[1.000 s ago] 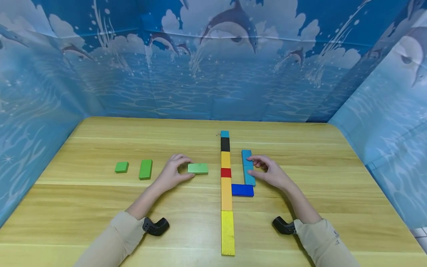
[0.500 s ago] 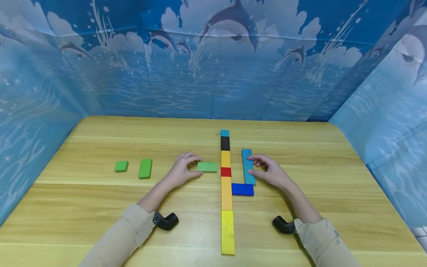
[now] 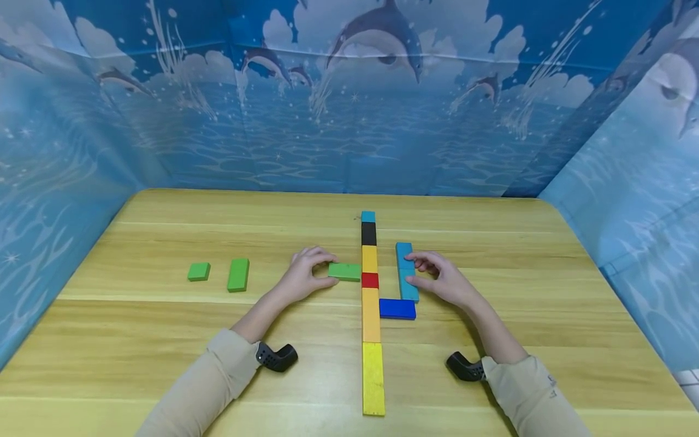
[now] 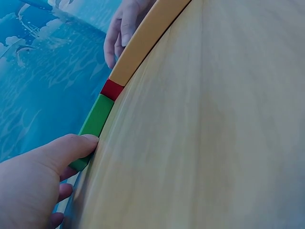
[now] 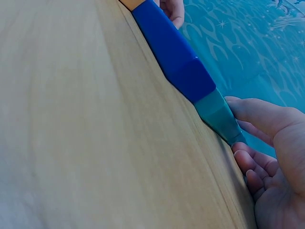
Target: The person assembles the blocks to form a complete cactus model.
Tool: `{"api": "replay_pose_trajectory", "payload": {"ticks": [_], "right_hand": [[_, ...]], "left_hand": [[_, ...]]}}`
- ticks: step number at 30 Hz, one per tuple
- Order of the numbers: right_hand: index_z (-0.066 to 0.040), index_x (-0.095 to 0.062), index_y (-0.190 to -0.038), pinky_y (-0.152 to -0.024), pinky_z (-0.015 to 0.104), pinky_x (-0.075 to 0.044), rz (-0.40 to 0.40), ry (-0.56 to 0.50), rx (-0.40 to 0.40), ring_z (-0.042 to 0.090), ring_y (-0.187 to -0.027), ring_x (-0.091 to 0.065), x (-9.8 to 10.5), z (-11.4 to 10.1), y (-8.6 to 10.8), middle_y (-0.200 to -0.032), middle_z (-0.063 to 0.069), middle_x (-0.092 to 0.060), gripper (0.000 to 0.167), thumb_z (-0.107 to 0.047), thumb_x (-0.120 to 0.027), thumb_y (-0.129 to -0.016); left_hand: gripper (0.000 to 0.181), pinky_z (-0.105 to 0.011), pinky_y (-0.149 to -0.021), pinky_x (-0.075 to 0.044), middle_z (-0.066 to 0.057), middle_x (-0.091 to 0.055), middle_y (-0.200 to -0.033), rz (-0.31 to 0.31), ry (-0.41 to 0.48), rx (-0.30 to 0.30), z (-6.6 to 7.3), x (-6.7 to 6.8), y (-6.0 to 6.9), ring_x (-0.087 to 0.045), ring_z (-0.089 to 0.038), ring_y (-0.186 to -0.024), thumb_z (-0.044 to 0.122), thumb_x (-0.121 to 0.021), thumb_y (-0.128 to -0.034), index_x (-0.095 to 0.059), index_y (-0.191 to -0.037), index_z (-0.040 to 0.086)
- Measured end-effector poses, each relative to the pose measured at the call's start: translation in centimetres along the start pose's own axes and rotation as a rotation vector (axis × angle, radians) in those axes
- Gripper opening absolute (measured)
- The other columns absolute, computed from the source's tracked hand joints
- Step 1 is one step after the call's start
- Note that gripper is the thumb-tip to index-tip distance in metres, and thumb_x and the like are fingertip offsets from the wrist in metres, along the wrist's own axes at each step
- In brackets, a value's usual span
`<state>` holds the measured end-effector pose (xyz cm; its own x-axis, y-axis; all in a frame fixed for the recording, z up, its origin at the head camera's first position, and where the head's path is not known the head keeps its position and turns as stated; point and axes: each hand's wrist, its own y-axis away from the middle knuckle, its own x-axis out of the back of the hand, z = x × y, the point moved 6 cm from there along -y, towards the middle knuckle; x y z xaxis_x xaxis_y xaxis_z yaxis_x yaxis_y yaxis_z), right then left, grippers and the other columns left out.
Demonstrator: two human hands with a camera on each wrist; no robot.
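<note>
In the head view my left hand (image 3: 310, 275) pinches a green rectangular block (image 3: 345, 272) between thumb and fingers. The block lies crosswise, its right end against the column of blocks around the red block (image 3: 369, 280); the left wrist view also shows green (image 4: 96, 116) meeting red (image 4: 112, 89). My right hand (image 3: 443, 280) rests relaxed at two light blue blocks (image 3: 405, 255) set end to end, thumb and fingertips touching them. Just below these, a dark blue block (image 3: 397, 309) lies crosswise, joined to the column's orange block (image 3: 371, 315).
Two loose green blocks, one small (image 3: 199, 271) and one longer (image 3: 238, 275), lie to the left. A yellow block (image 3: 374, 379) forms the column's near end; a black block (image 3: 368, 233) and small blue block (image 3: 368, 216) form its far end. A dolphin-print curtain (image 3: 349, 139) surrounds the table.
My left hand has slid the green block rightward across the table until it meets the column. My right hand has stayed in place at the light blue blocks.
</note>
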<state>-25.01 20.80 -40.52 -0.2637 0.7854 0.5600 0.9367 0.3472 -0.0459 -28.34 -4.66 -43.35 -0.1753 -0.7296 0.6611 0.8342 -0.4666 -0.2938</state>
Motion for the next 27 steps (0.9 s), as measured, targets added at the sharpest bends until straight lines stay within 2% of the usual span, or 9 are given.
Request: {"api": "replay_pose_trajectory", "payload": {"ticks": [18,27], "right_hand": [[0.004,-0.053,-0.121,-0.071,0.026,-0.036,0.002,0.005,0.007,0.032,-0.089,-0.043,0.01,-0.02,-0.08,-0.099,0.019,-0.051,0.040,-0.007,-0.064,-0.084],[0.005,-0.052,-0.121,-0.071,0.025,-0.036,0.006,0.005,0.001,0.031,-0.089,-0.043,-0.03,0.03,-0.03,-0.099,0.020,-0.050,0.040,-0.007,-0.064,-0.084]], "left_hand": [[0.034,-0.047,-0.092,-0.026,-0.002,-0.061,-0.103,-0.015,-0.010,0.014,-0.10,-0.13,-0.02,-0.047,-0.021,-0.100,0.021,-0.077,-0.0733,-0.067,-0.105,0.013],[0.035,-0.044,-0.088,-0.027,0.000,-0.061,-0.101,-0.015,-0.013,0.000,-0.08,-0.19,-0.02,-0.047,-0.019,-0.098,0.024,-0.077,-0.0724,-0.067,-0.104,0.014]]}}
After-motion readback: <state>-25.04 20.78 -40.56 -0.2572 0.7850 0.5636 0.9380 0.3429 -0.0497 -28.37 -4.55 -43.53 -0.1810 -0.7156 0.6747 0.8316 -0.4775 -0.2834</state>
